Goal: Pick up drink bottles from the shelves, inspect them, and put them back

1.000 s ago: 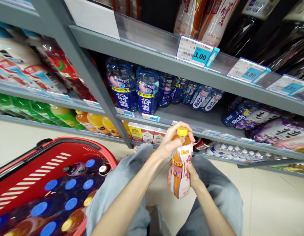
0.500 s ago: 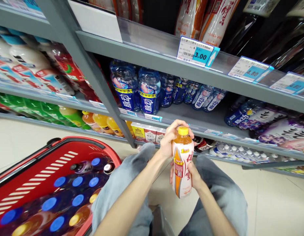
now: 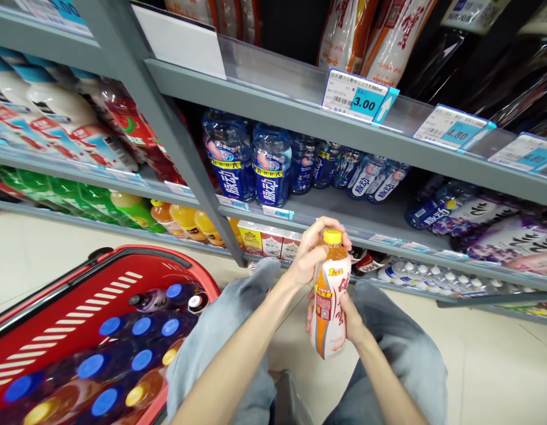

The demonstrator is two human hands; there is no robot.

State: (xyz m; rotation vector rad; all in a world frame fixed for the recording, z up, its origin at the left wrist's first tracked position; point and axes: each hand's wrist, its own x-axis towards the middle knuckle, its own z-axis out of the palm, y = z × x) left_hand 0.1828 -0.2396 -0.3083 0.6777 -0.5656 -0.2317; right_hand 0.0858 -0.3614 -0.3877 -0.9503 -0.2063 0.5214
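Between my knees I hold a drink bottle (image 3: 330,295) with a yellow cap, orange contents and a white and orange label. It stands nearly upright, its label turned toward me. My left hand (image 3: 311,251) is closed round its neck just under the cap, with fingers reaching behind. Lower down, my right hand (image 3: 351,319) grips the body from the right, its thumb on the front and its fingertips showing at the left side. At my left is a red shopping basket (image 3: 176,260) holding several bottles with blue or yellow caps.
Grey shelves (image 3: 256,106) stretch across in front, close beyond my hands. Blue drink bottles (image 3: 272,165) stand on the middle shelf, dark purple ones (image 3: 508,236) lie at the right. Price tags (image 3: 360,97) line the upper edge. Small boxes (image 3: 271,243) sit low down.
The view has shifted slightly. Both hands keep their hold on the bottle, and my left thumb has moved a little across the bottle's neck.
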